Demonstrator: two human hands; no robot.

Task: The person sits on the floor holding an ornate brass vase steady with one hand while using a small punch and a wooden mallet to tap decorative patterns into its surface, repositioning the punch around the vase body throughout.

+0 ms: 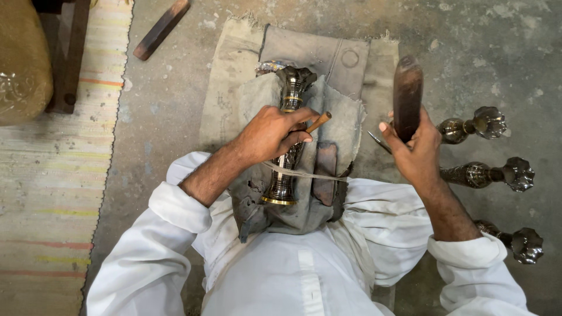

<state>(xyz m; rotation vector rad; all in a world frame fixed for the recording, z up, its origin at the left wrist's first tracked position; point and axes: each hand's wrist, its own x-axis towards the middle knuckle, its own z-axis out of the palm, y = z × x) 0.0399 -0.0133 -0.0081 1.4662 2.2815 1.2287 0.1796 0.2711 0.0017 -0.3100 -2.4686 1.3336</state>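
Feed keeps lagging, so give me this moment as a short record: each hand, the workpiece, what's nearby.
left hand: left hand pinches a small wooden-handled chisel against the vase
right hand: right hand grips a dark wooden mallet, raised
workpiece: dark engraved metal vase lying on grey cloth across the lap
nearby: three similar metal vases on the concrete floor; striped mat

Three dark metal vases [492,175] lie in a row on the concrete floor [468,47] to my right. A striped mat [52,193] lies left, a wooden stick [161,29] beside it.
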